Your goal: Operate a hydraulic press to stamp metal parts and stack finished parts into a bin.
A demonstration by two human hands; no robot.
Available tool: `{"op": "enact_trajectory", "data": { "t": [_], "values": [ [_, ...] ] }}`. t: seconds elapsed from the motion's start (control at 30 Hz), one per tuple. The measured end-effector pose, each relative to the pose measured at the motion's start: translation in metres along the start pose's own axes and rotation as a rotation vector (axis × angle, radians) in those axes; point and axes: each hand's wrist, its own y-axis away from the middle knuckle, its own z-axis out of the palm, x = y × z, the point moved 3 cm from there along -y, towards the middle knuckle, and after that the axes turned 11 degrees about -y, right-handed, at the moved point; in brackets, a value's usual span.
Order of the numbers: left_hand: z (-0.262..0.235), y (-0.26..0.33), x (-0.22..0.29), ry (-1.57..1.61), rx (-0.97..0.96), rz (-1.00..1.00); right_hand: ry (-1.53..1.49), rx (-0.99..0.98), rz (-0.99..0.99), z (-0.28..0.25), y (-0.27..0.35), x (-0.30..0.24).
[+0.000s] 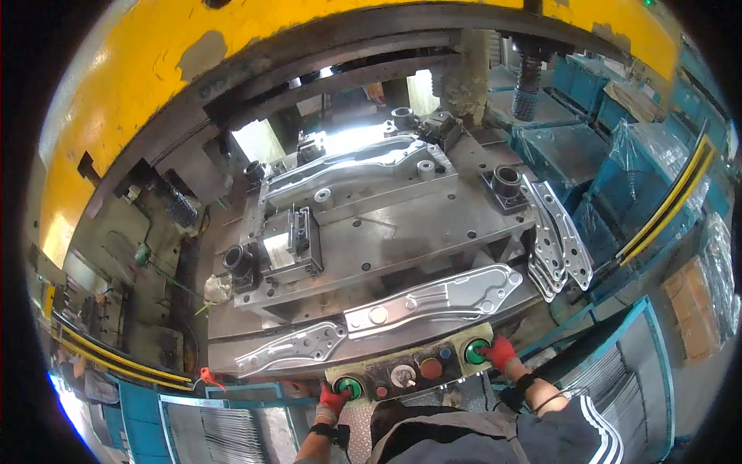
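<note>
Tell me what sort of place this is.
Probably a metal-stamping shop: a big yellow press frames a steel die, and shaped metal parts lie in front of it.

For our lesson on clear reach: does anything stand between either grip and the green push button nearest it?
Nothing visible does: the red-gloved left grip appears to touch the left green push button, and the red-gloved right grip the right green push button.

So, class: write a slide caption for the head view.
Red-gloved left hand and right hand at green buttons of a control panel, shaped metal parts lying beyond.
</note>
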Motion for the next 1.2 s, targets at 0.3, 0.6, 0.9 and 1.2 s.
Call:
{"op": "enact_trajectory", "data": {
  "t": [0.3,0.6,0.9,1.2],
  "values": [
    [0.005,0.009,0.02,0.092,-0.049,0.001,0.1,-0.014,-0.031,-0.02,0.017,-0.05],
    [0.011,-0.002,0.002,-0.082,0.04,-0.031,0.222,-0.039,0.067,-0.014,0.0,-0.016],
    [0.012,-0.007,-0.002,0.031,-0.038,-0.036,0.155,-0.056,0.114,-0.014,-0.005,-0.003],
    [0.01,-0.001,0.01,-0.013,-0.049,0.09,0.542,-0.087,-0.561,-0.035,0.041,-0.183]
  ]
}}
